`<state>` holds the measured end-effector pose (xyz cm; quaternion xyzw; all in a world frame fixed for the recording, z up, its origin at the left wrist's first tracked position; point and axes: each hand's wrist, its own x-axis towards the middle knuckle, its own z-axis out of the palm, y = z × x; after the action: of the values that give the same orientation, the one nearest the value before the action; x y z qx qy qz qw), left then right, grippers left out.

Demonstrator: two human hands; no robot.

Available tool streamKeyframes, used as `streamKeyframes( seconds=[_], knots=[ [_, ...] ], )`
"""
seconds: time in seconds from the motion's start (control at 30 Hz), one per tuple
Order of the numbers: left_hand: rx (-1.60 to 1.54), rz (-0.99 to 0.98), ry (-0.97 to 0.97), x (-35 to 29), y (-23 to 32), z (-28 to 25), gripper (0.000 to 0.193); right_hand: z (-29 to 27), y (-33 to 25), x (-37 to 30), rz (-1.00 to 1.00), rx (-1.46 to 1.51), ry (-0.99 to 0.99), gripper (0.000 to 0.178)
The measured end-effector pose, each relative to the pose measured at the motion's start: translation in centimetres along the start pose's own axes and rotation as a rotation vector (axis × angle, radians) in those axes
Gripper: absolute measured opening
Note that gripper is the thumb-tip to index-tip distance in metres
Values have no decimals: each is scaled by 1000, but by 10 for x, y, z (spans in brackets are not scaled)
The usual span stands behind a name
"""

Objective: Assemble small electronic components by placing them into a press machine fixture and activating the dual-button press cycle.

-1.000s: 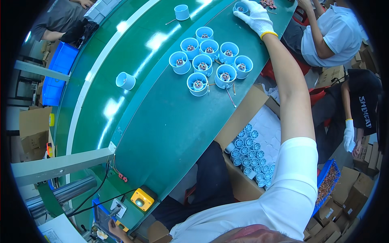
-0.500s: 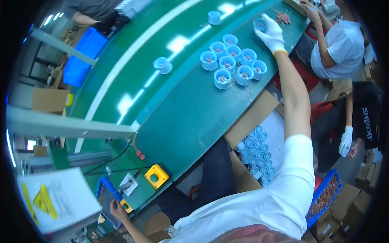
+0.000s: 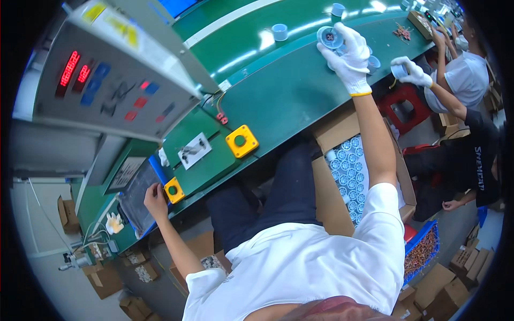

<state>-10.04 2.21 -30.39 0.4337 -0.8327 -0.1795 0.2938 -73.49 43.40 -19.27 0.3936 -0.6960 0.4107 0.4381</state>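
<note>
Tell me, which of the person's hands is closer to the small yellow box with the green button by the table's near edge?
Left. The left hand rests beside the small yellow box; the gloved right hand is far off.

Gloved right hand (image 3: 349,53) stretched far forward, bare left hand (image 3: 153,198) low.

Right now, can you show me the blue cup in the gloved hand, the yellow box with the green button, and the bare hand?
blue cup (image 3: 329,37), head view, its open top.
yellow box (image 3: 242,141), head view, its top face.
left hand (image 3: 153,197), head view, its back.
</note>
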Motion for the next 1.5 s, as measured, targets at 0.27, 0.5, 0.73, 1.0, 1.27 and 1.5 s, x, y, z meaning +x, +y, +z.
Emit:
streamKeyframes(
  seconds=[0.27, 0.5, 0.73, 1.0, 1.27, 1.5],
  knots=[
    [17, 55, 33, -5, 23, -4, 13, 47, -106, 10, -188, 71, -11, 69],
    [7, 62, 5, -4, 23, -7, 13, 64, -110, -6, -133, 50, -92, 70],
    [52, -40, -57, -3, 32, -9, 19, 81, -92, -16, -103, 39, -139, 68],
    [190, 102, 60, -12, 4, 3, 12, 131, -50, -35, 215, 104, -249, 63],
    [156, 117, 68, 4, -13, 12, 16, 231, -16, 2, 352, -71, -631, 61],
    [73, 79, 56, -3, -9, 5, 16, 139, -41, -26, 129, -176, -281, 56]
  ],
)
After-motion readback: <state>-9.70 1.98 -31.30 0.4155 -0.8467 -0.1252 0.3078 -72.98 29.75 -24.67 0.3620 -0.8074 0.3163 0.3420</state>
